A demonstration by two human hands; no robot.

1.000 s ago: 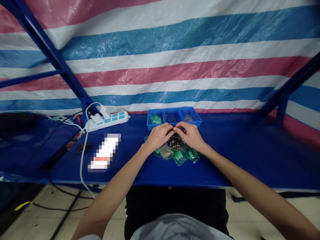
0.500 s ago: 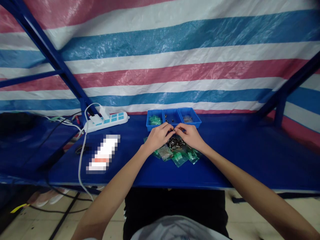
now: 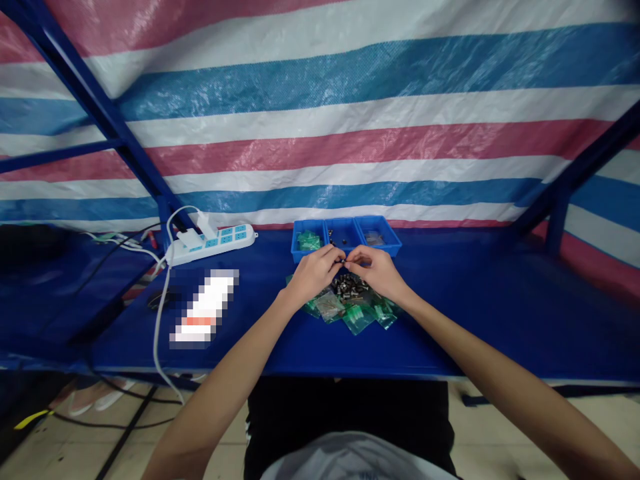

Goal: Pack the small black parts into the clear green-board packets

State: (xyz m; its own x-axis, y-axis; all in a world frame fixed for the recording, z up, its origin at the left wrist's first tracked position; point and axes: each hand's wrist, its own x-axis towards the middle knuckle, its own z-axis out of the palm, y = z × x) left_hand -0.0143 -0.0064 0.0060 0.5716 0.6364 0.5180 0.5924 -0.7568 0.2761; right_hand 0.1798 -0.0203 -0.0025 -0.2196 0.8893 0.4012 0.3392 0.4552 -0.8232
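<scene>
1. Your left hand [image 3: 314,273] and right hand [image 3: 376,272] meet fingertip to fingertip just in front of the blue bins [image 3: 346,235].
2. Both hands are pinched nearly closed on a small dark part [image 3: 343,261] between them; it is too small to say what it is.
3. The part sits above a pile of dark parts [image 3: 349,287] on the bench [image 3: 475,320].
4. Green bags [image 3: 357,317] lie under and around that pile, touching it, partly under your wrists.
5. The bins stand in a row of three, at the back of the bench: the left holds green bags, the middle a few dark bits, the right something pale.
6. A power strip [image 3: 213,241] lies well to the left, with a white cord [image 3: 159,313] running off the bench edge.
</scene>
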